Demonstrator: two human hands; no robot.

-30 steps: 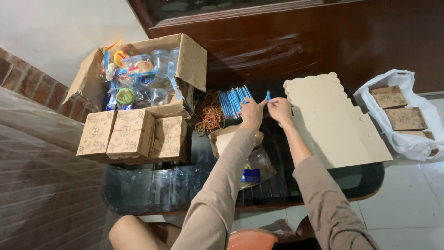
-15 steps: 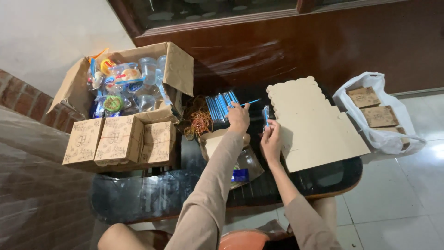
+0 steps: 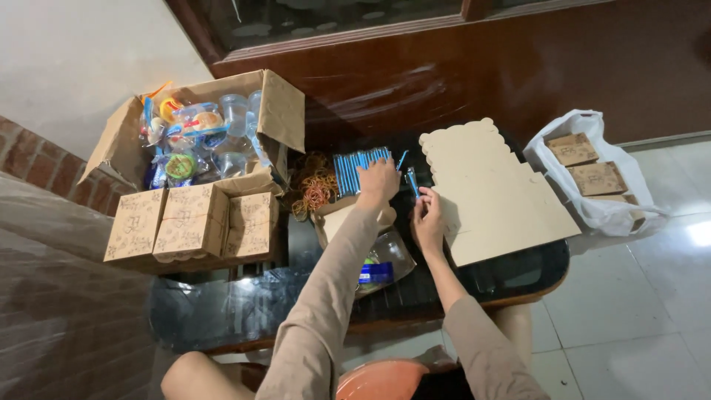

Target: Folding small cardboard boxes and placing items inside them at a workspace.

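Tabletop (image 3: 244, 311), dark glass, oval, crowded across the back half, bare strip along the near edge in front of the knees. Left end taken by an open cardboard box (image 3: 285, 111) stuffed w/ clear plastic cups and bright packets, plus three small printed boxes (image 3: 189, 222) lined up in front of it, hanging close to the table's left rim. Right end under a stack of flat cardboard sheets (image 3: 496, 189) w/ a scalloped far edge, near corner reaching the table's right rim. Off the table to the right, on pale floor tiles, white plastic bag (image 3: 615, 211) w/ more small brown boxes inside. Dark wood wall right behind, no room past the far edge. Only open lane: narrow gap in the middle, between boxes and sheets.

In that gap, far side: row of blue pens (image 3: 355, 167), laid side by side, w/ a heap of rubber bands (image 3: 315, 192) just left of them. Left hand (image 3: 379, 181) down flat, fingers spread, resting on the right end of the pen row, touching it. Right hand (image 3: 428, 218) just beside, nearer the sheets, fingers pinched narrow on a single blue pen (image 3: 412, 180), held upright-ish, tip pointing away. Hands close, not touching. Under the left forearm, folded tan card and a clear bag w/ a blue label, part hidden.
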